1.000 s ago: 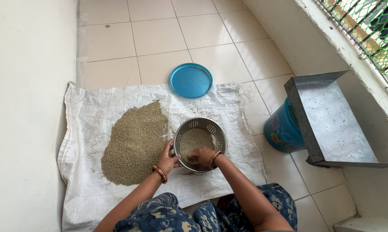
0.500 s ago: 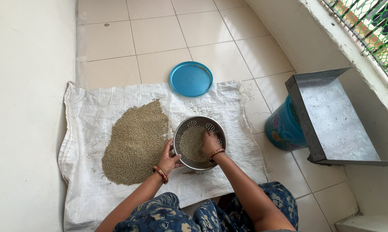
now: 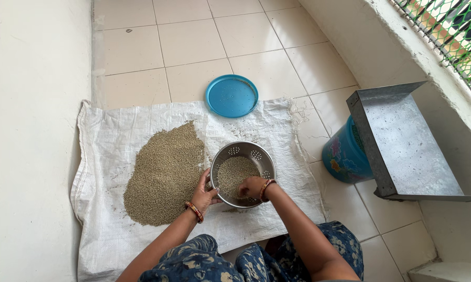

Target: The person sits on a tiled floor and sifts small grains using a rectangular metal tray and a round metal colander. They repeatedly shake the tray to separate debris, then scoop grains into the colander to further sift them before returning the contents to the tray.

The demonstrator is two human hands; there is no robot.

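Head view. My left hand (image 3: 204,194) grips the near-left rim of the colander (image 3: 242,174), thumb over the rim and fingers pressed together against its outer wall. My right hand (image 3: 252,186) lies inside the colander at its near side, fingers curled together on the grain (image 3: 235,171) that covers its bottom; whether they pinch any grain I cannot tell. Both wrists carry bangles.

The colander, a steel bowl with clusters of holes in its wall, stands on the sack (image 3: 110,219), right of centre and toward the near edge. A heap (image 3: 165,175) of the same grain lies on the sack's left half, just beside the colander, its near-right edge close to my left hand. Stray grains dot the sack around the colander.

A round blue lid (image 3: 231,96) lies across the sack's far edge, partly on the tiled floor (image 3: 193,36). Off the sack's right edge stands a blue bucket (image 3: 342,156), with a metal tray (image 3: 407,146) resting on it.
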